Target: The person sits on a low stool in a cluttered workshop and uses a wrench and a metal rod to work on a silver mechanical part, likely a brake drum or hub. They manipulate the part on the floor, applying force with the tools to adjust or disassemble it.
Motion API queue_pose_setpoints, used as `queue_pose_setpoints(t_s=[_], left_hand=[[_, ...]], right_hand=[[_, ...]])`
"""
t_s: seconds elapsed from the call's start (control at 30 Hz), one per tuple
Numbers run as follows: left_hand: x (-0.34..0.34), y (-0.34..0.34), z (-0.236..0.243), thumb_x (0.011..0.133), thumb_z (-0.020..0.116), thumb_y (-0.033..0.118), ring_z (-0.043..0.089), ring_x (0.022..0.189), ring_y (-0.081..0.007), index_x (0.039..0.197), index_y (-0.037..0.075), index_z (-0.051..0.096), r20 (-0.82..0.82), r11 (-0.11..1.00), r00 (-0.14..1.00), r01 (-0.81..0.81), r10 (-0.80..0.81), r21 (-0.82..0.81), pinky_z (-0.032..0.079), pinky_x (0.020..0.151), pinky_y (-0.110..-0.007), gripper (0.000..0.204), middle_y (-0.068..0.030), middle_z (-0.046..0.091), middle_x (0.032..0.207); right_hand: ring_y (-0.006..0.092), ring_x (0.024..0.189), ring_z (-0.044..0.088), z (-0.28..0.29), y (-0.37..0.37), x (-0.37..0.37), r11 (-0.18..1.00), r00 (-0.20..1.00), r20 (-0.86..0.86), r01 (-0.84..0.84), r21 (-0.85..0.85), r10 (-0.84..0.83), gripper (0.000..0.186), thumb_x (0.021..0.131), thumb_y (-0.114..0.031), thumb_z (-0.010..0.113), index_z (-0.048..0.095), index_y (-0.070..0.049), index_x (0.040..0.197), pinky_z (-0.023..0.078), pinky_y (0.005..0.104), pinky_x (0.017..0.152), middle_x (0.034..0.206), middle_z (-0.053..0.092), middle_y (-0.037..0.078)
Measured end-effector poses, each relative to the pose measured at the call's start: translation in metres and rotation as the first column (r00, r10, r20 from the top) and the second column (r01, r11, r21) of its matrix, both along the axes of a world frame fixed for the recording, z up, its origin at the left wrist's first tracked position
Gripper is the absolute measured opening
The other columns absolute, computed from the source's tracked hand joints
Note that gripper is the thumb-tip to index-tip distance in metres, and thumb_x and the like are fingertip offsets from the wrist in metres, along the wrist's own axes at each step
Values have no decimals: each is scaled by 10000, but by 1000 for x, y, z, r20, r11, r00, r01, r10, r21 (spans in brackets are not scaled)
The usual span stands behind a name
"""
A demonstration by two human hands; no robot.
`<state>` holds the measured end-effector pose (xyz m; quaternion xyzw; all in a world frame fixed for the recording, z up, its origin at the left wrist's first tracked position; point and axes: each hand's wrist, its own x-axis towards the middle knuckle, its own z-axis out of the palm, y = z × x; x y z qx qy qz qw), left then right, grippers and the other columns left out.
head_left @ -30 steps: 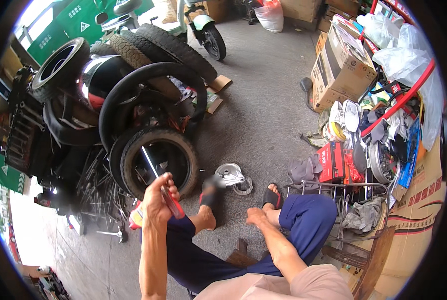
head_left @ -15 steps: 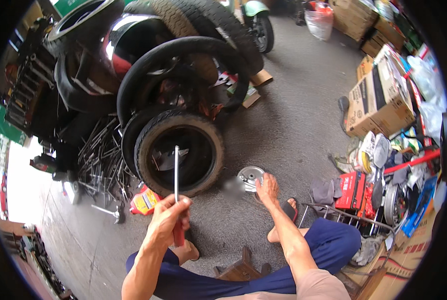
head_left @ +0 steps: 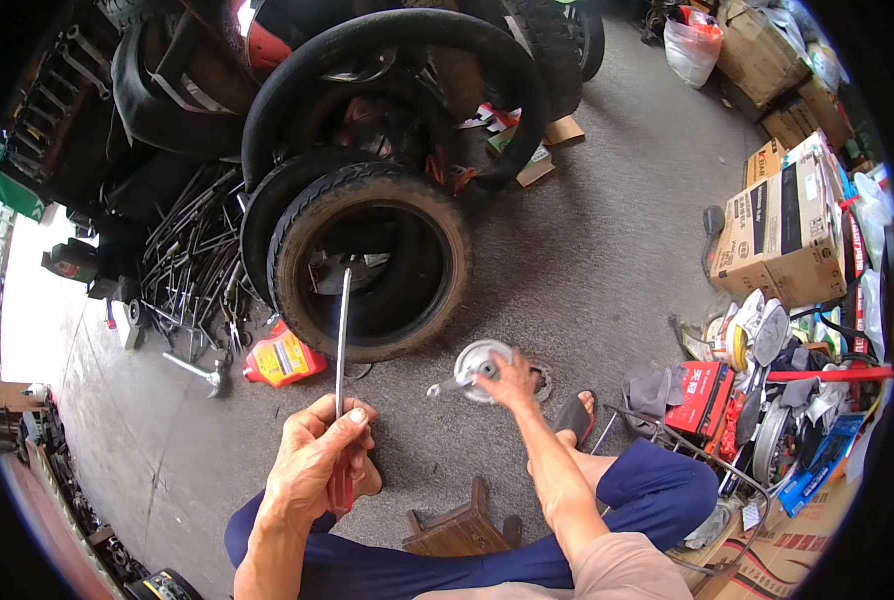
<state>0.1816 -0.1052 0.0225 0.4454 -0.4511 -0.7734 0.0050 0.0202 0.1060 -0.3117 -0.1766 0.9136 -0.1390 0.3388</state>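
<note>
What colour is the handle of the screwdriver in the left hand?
Red; the screwdriver handle shows best in the head view.

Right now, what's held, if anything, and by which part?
Left hand holds a metal-shafted screwdriver by its red handle. Right hand is at the round silver hub; grip cannot be told.

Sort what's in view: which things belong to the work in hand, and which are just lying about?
In hand:
- red-handled screwdriver, held in the left hand
- round metal part, under the right hand

Apparently just lying about:
- front tire
- hammer
- red bottle
- red box
- large cardboard box
</note>
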Motion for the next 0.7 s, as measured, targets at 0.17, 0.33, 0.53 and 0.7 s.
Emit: queue_pose_setpoints(t_s=[0.17, 0.33, 0.53, 0.7], left_hand=[[3, 1, 7, 896, 645, 193, 516, 508, -66, 966, -12, 592, -28, 999, 999, 41, -42, -20, 429, 443, -198, 224, -48, 574, 706], [7, -2, 13, 895, 641, 184, 524, 516, -71, 974, -18, 587, -76, 1000, 997, -17, 17, -3, 428, 450, -200, 223, -52, 576, 712], [11, -9, 17, 903, 616, 144, 521, 534, -90, 975, -36, 578, -52, 992, 992, -112, 115, 53, 421, 479, -220, 197, -55, 568, 689], [31, -12, 5, 860, 653, 208, 514, 451, -94, 938, -37, 587, 74, 988, 986, -144, 147, -46, 403, 429, -198, 265, -48, 573, 647]], right_hand=[[390, 1307, 351, 12, -10, 89, 906, 910, 86, -414, 90, 407, 779, 680, -638, 672, 515, -247, 1335, 231, 672, 1005, 1451, 346, 182], [368, 1102, 562, 10, -26, 89, 959, 942, 177, -275, -70, 284, 538, 790, -488, 630, 633, -100, 1162, 441, 516, 920, 1179, 588, 203], [408, 889, 597, -20, -62, -9, 954, 949, -315, -89, -288, -7, 256, 813, -216, 628, 581, 1, 940, 498, 495, 748, 942, 590, 226], [437, 922, 588, -46, -103, -54, 971, 941, -335, -25, -237, -57, 223, 776, -110, 628, 570, 24, 944, 505, 497, 760, 1006, 554, 255]])
